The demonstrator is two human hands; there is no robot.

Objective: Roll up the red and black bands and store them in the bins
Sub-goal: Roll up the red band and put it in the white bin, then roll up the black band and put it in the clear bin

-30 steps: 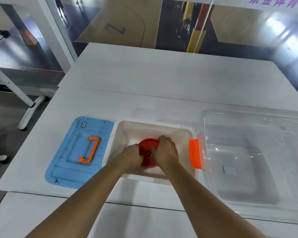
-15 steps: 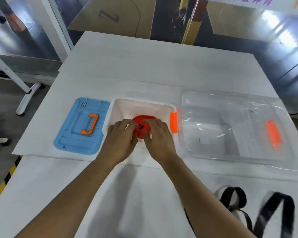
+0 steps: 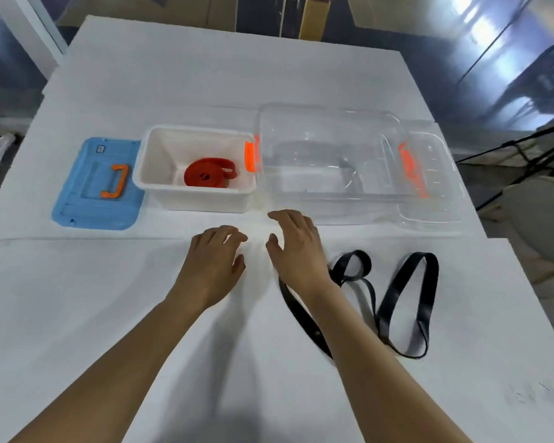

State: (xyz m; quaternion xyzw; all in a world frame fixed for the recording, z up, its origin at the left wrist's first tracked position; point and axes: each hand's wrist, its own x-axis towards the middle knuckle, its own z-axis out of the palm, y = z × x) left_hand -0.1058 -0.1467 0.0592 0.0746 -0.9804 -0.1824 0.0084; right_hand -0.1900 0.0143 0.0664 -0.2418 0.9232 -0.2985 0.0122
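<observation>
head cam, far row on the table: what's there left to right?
blue lid with its orange handle → white bin holding the rolled red band → clear bin. Orange latches sit on the clear bin's left and right ends.

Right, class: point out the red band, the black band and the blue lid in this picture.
red band [image 3: 205, 177], head view, on its rolled coil.
black band [image 3: 427, 276], head view, on its right-hand loop.
blue lid [image 3: 77, 203], head view, on its flat top.
</observation>
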